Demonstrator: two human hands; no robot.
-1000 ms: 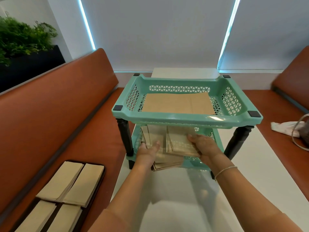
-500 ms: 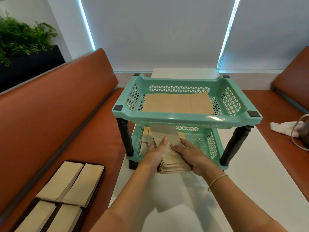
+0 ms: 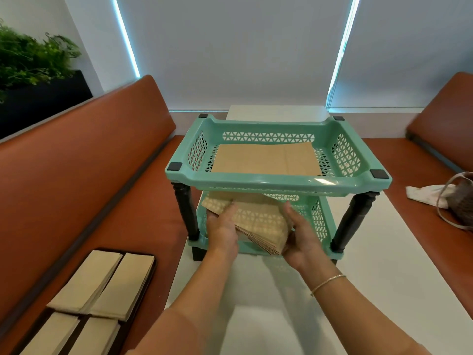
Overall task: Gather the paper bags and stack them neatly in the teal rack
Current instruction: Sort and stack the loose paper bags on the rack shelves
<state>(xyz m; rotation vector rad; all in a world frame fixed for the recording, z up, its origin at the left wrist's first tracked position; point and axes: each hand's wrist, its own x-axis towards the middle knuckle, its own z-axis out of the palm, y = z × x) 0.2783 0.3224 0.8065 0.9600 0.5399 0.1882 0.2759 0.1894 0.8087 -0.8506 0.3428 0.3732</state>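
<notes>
A two-tier teal rack (image 3: 279, 181) with black legs stands on the white table. Brown paper bags (image 3: 266, 160) lie flat in its top tray. At the mouth of the lower tray a tilted stack of brown paper bags (image 3: 256, 221) is held between both hands. My left hand (image 3: 222, 231) grips the stack's left side, with the thumb on top. My right hand (image 3: 298, 237) holds its right side and near corner. The stack's far end reaches under the top tray.
Several piles of paper bags (image 3: 102, 280) sit in a dark tray on the orange bench at lower left. A white cloth (image 3: 425, 193) and a bag with a strap (image 3: 460, 201) lie on the right bench. A plant (image 3: 30, 57) stands behind the left backrest.
Both hands have gathered the loose bags into one stack, lifted it off the lower tray's front and turned it wide-side across, tilted up to the left.
</notes>
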